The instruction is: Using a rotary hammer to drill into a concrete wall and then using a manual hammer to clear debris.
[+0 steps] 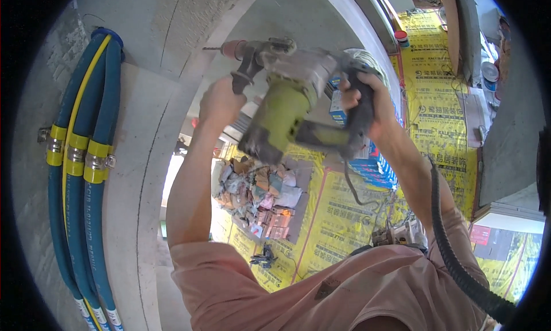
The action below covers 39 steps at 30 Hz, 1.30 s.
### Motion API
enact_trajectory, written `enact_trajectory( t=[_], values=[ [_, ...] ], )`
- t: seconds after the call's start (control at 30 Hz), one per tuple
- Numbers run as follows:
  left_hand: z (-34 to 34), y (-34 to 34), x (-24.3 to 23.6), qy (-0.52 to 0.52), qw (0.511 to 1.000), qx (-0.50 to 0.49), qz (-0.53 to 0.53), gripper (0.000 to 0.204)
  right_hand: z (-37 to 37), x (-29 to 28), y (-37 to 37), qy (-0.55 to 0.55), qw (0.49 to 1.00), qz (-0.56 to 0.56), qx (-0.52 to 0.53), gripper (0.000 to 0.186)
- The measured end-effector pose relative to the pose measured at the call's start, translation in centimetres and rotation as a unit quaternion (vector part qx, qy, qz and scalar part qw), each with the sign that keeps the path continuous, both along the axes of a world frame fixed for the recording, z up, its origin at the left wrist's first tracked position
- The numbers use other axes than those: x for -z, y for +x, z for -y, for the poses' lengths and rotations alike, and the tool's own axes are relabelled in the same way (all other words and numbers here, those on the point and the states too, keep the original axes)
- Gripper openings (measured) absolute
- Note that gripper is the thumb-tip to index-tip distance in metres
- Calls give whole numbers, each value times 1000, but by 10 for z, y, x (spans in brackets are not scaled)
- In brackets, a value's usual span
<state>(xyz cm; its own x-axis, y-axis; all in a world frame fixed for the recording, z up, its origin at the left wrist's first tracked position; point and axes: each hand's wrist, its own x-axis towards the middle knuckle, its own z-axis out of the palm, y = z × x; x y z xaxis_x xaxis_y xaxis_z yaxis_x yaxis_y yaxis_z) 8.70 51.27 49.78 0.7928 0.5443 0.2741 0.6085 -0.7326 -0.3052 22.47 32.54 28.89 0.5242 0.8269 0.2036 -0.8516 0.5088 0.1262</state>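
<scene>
I hold a green and grey rotary hammer drill [287, 107] up in front of me with both hands. My left hand [221, 101] is closed around its black side handle, near the front. My right hand [367, 101] grips the black rear handle on the other side. The long thin bit [212, 48] points left toward the pale grey concrete [172, 32], which has pencil lines on it; I cannot tell whether the tip touches it. A dark power cord [350, 184] hangs below the tool.
Blue pipes [80, 204] with yellow clamps run along the left wall. Below lie yellow floor sheeting [430, 101], a heap of rubble and bags [264, 193], stacked blue boxes [376, 167] and a small red bucket [402, 39]. A black ribbed hose [453, 256] passes my right arm.
</scene>
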Motion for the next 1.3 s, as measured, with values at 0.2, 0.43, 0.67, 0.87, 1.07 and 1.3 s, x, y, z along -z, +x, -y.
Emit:
enact_trajectory(
  t=[0.2, 0.43, 0.67, 0.87, 1.07, 1.3],
  values=[
    [24, -42, 6, 10, 996, 88, 1, 27, 12, 31, -42, 50, 999, 19, 1, 23],
    [-18, -47, 3, 36, 999, 19, -11, 27, -26, 15, -72, 44, 999, -15, 11, 21],
    [-19, -35, -3, 0, 1000, -27, -14, 31, -22, -11, -77, -23, 998, -25, 45, 22],
    [3, -45, 6, 26, 999, -8, -23, 29, 2, 12, -98, -44, 997, -1, 56, 24],
    [-1, -47, -5, 34, 999, -3, -26, 27, -17, 17, -93, 36, 998, 0, 42, 23],
    [-38, -37, 5, 42, 999, -1, -22, 29, -41, 14, -72, 22, 999, -2, 38, 24]
  ],
)
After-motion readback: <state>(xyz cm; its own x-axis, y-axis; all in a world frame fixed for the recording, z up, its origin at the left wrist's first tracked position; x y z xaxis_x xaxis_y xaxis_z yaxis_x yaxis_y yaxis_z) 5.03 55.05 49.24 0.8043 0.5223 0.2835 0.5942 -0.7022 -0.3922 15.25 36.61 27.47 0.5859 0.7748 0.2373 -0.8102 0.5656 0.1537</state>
